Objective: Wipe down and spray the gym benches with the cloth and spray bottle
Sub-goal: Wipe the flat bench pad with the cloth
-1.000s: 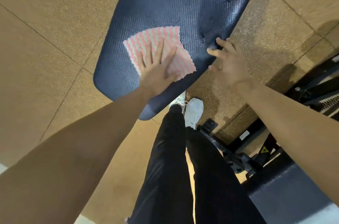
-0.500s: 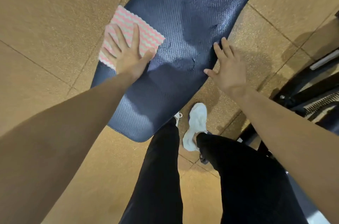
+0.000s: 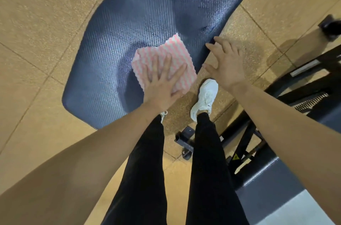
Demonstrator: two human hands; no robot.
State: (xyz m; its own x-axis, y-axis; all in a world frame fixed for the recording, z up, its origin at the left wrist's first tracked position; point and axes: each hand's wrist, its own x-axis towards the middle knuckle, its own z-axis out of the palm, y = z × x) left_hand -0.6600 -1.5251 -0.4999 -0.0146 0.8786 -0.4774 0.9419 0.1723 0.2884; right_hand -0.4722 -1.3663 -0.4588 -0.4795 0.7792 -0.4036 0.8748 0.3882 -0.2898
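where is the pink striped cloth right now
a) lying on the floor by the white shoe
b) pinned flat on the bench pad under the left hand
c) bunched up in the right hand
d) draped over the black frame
b: the left hand lies spread and flat on the cloth, pressing it onto the dark blue bench pad; the right hand is open and holds nothing.

Bare forearms, black trousers (image 3: 208,160), white trainers (image 3: 204,95) (laces showing on one).

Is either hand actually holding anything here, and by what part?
Nothing is gripped. The left hand presses flat, fingers spread, on the near part of the pink striped cloth on the bench pad. The right hand is open and empty.
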